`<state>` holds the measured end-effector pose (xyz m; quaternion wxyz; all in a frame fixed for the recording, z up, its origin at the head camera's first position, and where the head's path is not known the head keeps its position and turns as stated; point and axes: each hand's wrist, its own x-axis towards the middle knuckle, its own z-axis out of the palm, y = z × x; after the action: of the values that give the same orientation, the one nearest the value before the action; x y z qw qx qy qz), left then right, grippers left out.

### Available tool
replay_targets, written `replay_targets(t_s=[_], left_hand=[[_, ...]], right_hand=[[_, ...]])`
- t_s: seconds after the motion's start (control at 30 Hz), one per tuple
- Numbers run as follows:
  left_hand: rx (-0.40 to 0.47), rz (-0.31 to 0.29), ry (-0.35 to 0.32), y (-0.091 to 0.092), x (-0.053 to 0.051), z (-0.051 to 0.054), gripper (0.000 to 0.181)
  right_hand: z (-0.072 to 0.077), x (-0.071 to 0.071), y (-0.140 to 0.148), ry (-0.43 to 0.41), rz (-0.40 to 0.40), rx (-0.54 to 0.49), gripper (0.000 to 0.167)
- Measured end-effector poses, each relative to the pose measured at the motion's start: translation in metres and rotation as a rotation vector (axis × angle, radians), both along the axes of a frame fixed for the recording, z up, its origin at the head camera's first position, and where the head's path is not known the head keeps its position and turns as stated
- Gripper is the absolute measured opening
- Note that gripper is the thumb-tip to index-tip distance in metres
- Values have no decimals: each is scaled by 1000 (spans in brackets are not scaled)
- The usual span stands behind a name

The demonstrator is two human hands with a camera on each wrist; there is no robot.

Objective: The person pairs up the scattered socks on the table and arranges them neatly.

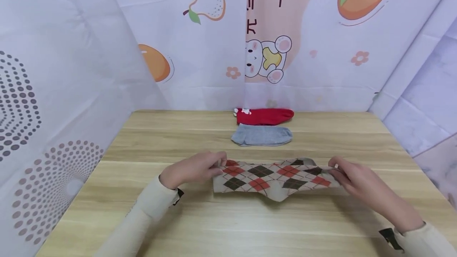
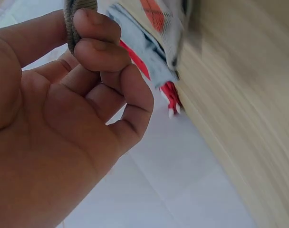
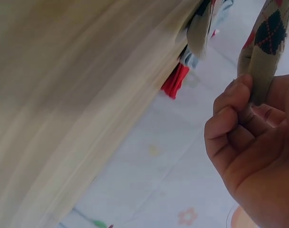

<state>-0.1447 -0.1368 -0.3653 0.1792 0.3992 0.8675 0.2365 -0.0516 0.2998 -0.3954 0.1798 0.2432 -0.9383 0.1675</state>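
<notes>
A beige argyle sock (image 1: 275, 177) with red and dark diamonds is stretched level between my two hands, just above the table; its heel hangs down in the middle. Behind its upper edge another patterned layer with a grey patch shows. My left hand (image 1: 198, 167) pinches the cuff end; in the left wrist view the ribbed edge (image 2: 78, 19) sits between thumb and fingers. At the other end my right hand (image 1: 365, 185) pinches the plain toe (image 3: 262, 76). Beyond the argyle sock lie grey socks (image 1: 262, 135), flat on the table.
Behind the grey socks, red socks (image 1: 264, 117) with a white figure at the cuff lie near the back edge of the wooden table (image 1: 160, 134). A printed curtain (image 1: 200, 58) hangs behind the table, and white patterned cloth (image 1: 82, 70) borders the left side.
</notes>
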Motion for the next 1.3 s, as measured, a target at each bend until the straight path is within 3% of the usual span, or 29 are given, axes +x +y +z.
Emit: replay_targets(t_s=[0.2,0.4,0.53,0.83,0.97,1.1,1.2,1.3], left_hand=[[10,31,14,-7,-9,1,10],[-14,41,71,-4,-17,-9,7],[5,58,137,2,-19,-18,6],[40,36,366,20,-17,-41,6],[-16,66,468,21,-9,-42,12],[-127,110,595,28,7,-30,20],[-176,64,626,40,23,-21,23],[-189,-18,623,53,40,-18,26]], right_hand=[[-3,-19,-11,-21,19,-2,27],[-7,-30,-16,-15,6,32,23],[-7,-33,-16,1,-12,43,23],[-10,-38,-19,-47,-37,121,18],[-6,-33,-21,-73,-62,116,19],[2,-26,-32,37,-21,100,32],[8,-19,-46,118,84,89,29],[8,-11,-60,99,180,105,27]])
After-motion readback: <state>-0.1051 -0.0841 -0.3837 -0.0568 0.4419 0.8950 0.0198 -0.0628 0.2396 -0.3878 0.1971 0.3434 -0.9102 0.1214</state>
